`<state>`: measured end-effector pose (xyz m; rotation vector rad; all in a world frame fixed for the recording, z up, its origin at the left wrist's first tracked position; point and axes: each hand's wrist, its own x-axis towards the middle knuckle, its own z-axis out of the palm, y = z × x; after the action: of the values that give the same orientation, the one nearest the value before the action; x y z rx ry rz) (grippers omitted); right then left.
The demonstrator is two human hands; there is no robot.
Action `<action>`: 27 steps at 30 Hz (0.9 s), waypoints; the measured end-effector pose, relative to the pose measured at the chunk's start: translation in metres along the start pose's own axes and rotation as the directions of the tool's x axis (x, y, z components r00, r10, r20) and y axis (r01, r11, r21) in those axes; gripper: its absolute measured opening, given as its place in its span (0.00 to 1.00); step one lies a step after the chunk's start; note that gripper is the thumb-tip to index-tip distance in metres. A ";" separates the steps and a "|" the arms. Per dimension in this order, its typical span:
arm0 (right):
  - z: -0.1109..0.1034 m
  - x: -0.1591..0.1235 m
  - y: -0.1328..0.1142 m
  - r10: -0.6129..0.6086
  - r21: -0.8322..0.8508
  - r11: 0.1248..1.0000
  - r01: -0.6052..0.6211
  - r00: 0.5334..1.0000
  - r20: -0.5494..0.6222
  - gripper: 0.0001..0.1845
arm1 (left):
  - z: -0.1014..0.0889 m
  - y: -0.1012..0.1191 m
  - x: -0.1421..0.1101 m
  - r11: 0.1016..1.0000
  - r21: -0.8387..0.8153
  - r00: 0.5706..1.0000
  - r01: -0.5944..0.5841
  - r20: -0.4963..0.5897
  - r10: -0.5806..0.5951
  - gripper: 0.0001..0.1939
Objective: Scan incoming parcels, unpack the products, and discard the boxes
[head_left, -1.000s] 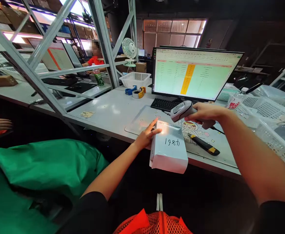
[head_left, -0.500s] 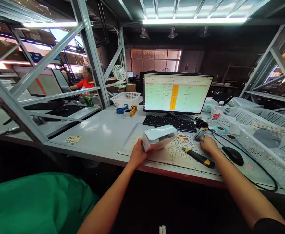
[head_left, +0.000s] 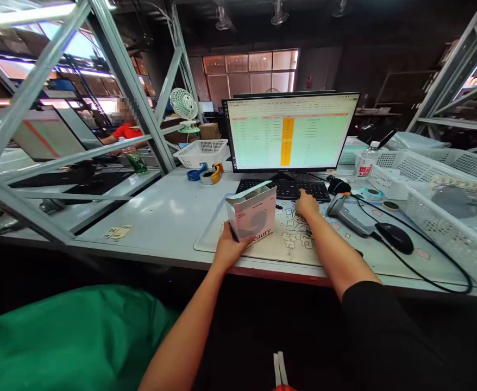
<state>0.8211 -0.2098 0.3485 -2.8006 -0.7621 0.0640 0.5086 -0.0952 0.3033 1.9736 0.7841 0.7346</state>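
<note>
My left hand (head_left: pixel 228 247) is closed round a small pale pink carton (head_left: pixel 252 217) with a grey round picture and dark lettering on its front. It holds the carton upright, tilted a little, above the desk mat (head_left: pixel 214 236), and the top flap looks raised. My right hand (head_left: pixel 307 205) reaches to the front edge of the black keyboard (head_left: pixel 291 190), a finger stretched out on the keys and nothing held. A grey barcode scanner (head_left: pixel 346 215) lies to the right of my right forearm, which hides most of the utility knife.
Behind the keyboard stands a monitor (head_left: pixel 255 136) showing a table. Blue and yellow tape dispensers (head_left: pixel 212 175) sit left of it, before a white basket (head_left: pixel 198 155). On the right are a black mouse (head_left: pixel 394 237), a bottle (head_left: pixel 366 161) and white baskets (head_left: pixel 438 217). A person (head_left: pixel 126 130) sits beyond the metal frame.
My right hand has let go of the barcode scanner and moved left to the keyboard. My left hand has turned the carton so its printed front shows. The view has tilted down.
</note>
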 end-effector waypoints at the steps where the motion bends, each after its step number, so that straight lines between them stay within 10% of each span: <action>1: 0.003 0.002 -0.001 0.006 0.006 1.000 -0.006 1.000 0.001 0.30 | 0.000 0.000 0.000 1.000 0.000 1.000 -0.005 -0.004 0.005 0.35; 13: -0.027 -0.023 0.005 -0.130 0.035 0.991 0.132 0.989 -0.068 0.24 | 0.000 -0.001 -0.002 0.999 -0.038 1.000 -0.002 0.002 0.002 0.35; 21: 0.001 -0.118 0.149 -0.373 -0.017 0.928 0.373 0.928 0.001 0.37 | 0.002 -0.001 -0.003 0.999 -0.040 1.000 -0.012 -0.009 0.012 0.33; 27: 0.020 -0.112 0.156 -0.388 0.102 0.911 0.400 0.914 -0.120 0.40 | 0.002 0.001 -0.005 0.999 -0.031 1.000 -0.010 -0.029 0.009 0.34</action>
<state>0.7994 -0.3928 0.2899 -2.4589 -1.2363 -0.0920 0.5070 -0.1002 0.3028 1.9437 0.7759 0.7783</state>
